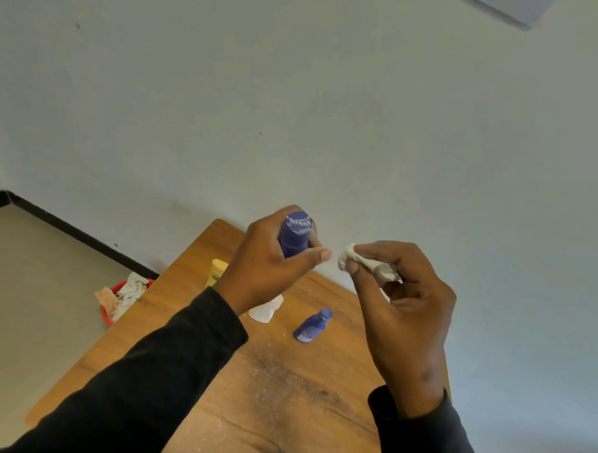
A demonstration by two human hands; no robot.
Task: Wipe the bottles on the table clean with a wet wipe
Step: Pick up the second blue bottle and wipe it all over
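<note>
A wooden table against a pale wall in a plain room.

The wall [284, 90] is light grey-blue, with some small dark marks, and fills most of the view. A black skirting [68, 229] runs along its foot, above a beige floor [29, 289]. The table [297, 380] has brown grain and pale dust on its top. Beside it on the floor stands a red bin [107, 315] with crumpled tissues. The light is soft and even.

White bottle [265, 311] half hidden behind left wrist.
</note>
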